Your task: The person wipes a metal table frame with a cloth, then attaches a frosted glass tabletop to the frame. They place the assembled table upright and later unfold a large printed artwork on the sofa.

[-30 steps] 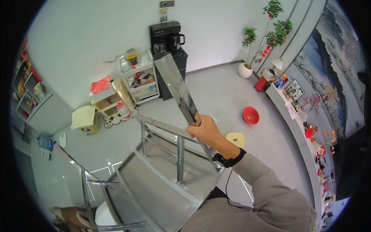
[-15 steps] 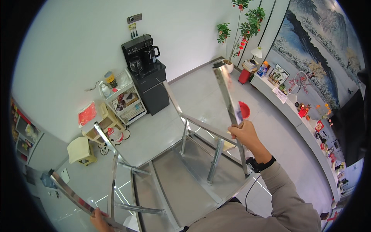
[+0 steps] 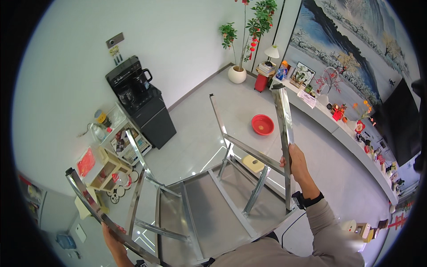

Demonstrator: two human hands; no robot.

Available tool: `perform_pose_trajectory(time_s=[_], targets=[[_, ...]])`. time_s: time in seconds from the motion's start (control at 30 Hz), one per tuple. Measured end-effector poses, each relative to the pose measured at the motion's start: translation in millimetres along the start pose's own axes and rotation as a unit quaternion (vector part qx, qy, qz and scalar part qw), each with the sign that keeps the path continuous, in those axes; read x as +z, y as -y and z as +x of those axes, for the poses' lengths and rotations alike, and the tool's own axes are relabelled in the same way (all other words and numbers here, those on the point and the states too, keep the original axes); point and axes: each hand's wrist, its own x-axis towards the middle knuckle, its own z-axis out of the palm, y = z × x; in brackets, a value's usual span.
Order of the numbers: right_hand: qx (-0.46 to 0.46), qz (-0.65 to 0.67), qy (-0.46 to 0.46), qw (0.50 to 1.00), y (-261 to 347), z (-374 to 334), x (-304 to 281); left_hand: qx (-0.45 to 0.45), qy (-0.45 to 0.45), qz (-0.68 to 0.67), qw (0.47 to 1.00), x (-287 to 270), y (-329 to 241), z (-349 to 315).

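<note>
The left hand (image 3: pixel 114 238), out of view a second ago, now has its fingers wrapped around the near left leg (image 3: pixel 84 193); the right hand (image 3: pixel 298 163) grips the near right leg (image 3: pixel 283 113), so the upturned table (image 3: pixel 207 200), near and central, is held from both sides

Left hand (image 3: pixel 113 238) low, right hand (image 3: pixel 297 165) higher, both with fingers (image 3: pixel 283 162) curled
</note>
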Motion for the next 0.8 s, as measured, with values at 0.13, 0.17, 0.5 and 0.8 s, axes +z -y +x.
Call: perform_pose_trajectory(time_s=[0.13,0.17,0.5,0.8], targets=[[-0.002,-0.005,-0.019,1.0,-5.8,49.1,-24.3,-0.004,0.043,0.01,0.999,63.9,-3.8,24.6],[0.005,-0.006,-0.024,1.0,-3.7,61.2,-32.1,-0.006,0.045,0.01,0.999,79.9,-5.4,30.5],[-0.03,0.012,-0.119,0.992,16.3,122.9,-70.5,-0.006,0.099,-0.012,0.995,212.3,-10.7,105.1],[-0.025,-0.001,-0.231,0.973,30.1,160.7,-62.0,-0.06,0.216,-0.015,0.974,347.0,10.2,211.0]])
